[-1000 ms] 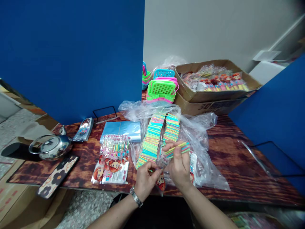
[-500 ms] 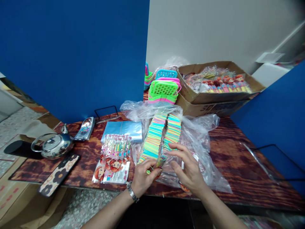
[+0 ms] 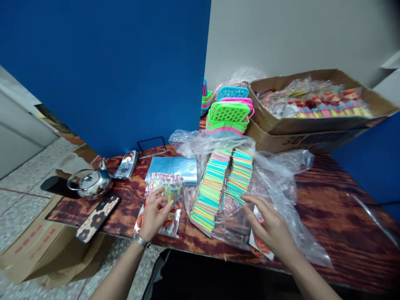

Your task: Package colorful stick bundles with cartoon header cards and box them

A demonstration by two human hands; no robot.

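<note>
My left hand (image 3: 155, 214), with a metal watch band at the wrist, is over a pile of clear printed packets (image 3: 168, 223) showing red-haired cartoon figures. Its thumb and fingers are apart, beside a packet with yellow-green contents (image 3: 173, 192) on top of the pile. My right hand (image 3: 270, 221) reaches in with fingers spread. Its fingertips are at the near end of the shorter row of thin coloured sticks (image 3: 240, 171); contact is hard to make out. A longer row of sticks (image 3: 209, 191) lies alongside, both on a crumpled clear plastic bag (image 3: 287, 200).
Blue film sleeves (image 3: 175, 166) lie behind the packets. Stacked plastic baskets (image 3: 229, 112) and a cardboard box of packaged items (image 3: 312, 125) stand at the back. Left are a metal teapot (image 3: 92, 185), a flower-patterned phone (image 3: 98, 218) and a blue partition (image 3: 125, 75).
My left hand has moved left from the sticks to the packet pile, with the small packet it held. My right hand has come to the shorter row's near end. The view has shifted left.
</note>
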